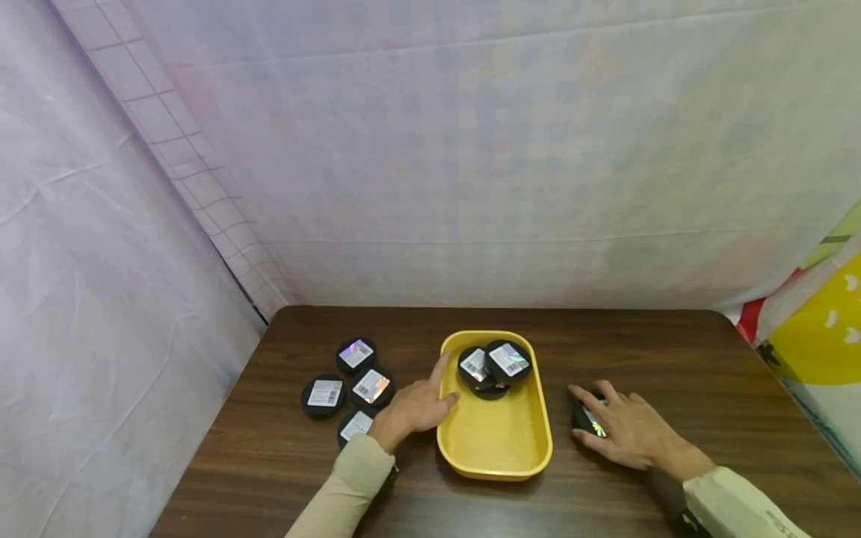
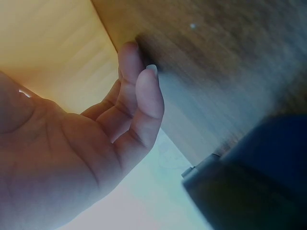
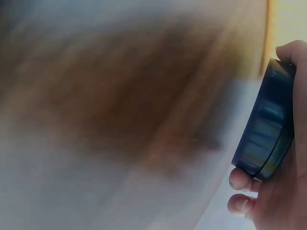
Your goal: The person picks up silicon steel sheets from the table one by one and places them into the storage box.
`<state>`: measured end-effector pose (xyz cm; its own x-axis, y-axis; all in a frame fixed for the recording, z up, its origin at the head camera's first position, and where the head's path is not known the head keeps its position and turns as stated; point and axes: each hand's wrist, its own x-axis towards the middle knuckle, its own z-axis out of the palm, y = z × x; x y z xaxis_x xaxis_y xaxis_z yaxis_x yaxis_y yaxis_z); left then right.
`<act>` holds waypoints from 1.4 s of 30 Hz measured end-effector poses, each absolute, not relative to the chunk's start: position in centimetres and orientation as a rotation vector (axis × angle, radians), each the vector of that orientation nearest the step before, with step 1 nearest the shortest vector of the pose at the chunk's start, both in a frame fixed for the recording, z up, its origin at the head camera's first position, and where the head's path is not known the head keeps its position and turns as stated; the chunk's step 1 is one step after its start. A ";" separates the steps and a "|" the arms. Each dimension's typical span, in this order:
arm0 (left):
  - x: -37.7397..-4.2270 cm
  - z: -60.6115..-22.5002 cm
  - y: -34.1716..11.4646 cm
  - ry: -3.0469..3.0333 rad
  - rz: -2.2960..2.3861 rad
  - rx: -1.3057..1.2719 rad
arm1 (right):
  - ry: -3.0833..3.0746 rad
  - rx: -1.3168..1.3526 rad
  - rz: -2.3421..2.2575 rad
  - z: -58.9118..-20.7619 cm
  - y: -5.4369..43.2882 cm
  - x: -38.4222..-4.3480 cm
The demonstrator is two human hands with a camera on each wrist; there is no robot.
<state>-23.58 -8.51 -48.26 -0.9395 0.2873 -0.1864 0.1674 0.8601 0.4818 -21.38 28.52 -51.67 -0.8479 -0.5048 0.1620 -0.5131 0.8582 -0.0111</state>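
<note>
A yellow plastic basin stands in the middle of the table, with several round black flat tins piled at its far end. My left hand holds its left wall, thumb over the rim and other fingers along the outside; the left wrist view shows those fingers bent beside the yellow wall. To the right of the basin, my right hand grips another round black tin by its edge, at the tabletop. That tin's smooth dark side shows between thumb and fingers in the right wrist view.
Several more black tins with white barcode labels lie grouped on the dark wooden table, left of the basin. One is partly hidden by the left wrist. A pale cloth hangs behind the table, another at the left.
</note>
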 end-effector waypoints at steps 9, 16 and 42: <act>-23.7 -48.3 -8.5 2.791 0.690 0.353 | -2.819 0.765 0.090 -49.7 27.8 -21.6; -23.7 -48.2 -8.6 2.782 0.709 0.347 | -2.809 0.758 0.102 -48.2 27.3 -21.7; -23.4 -48.5 -8.5 2.809 0.707 0.349 | -2.748 0.756 0.151 -45.5 25.2 -22.5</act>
